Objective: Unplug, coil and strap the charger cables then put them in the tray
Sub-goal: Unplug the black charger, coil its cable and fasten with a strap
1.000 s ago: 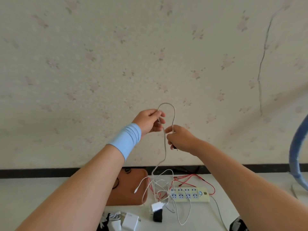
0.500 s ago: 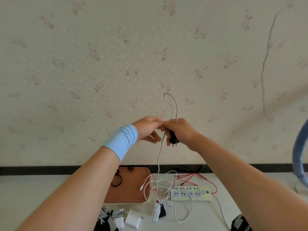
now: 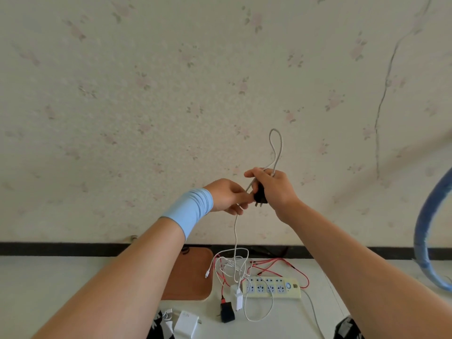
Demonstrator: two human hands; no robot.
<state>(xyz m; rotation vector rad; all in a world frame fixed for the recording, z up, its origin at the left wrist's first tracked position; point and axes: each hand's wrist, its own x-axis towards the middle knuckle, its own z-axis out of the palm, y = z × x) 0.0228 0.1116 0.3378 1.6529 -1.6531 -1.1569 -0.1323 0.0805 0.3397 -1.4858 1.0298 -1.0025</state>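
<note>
Both hands are raised in front of the wall. My right hand [image 3: 274, 189] grips a black charger plug [image 3: 259, 196] and a loop of grey cable [image 3: 276, 148] that stands up above the fingers. My left hand [image 3: 227, 195], with a light blue wristband, pinches the same cable just left of the plug. From there the cable hangs down to a tangle of white and red cables [image 3: 234, 267] on the white table. The brown tray [image 3: 193, 277] lies below my left forearm, partly hidden.
A pale yellow power strip [image 3: 274, 286] lies right of the tangle. A white charger [image 3: 237, 298] and a black charger [image 3: 227, 311] lie in front of it. Another white charger [image 3: 186, 324] sits at the bottom edge. A blue hoop [image 3: 428, 231] stands at the right.
The hands came together and the cable loop narrowed and rose above my right hand. My left hand slid down the cable below the plug. The head tilted, so the table shows more.
</note>
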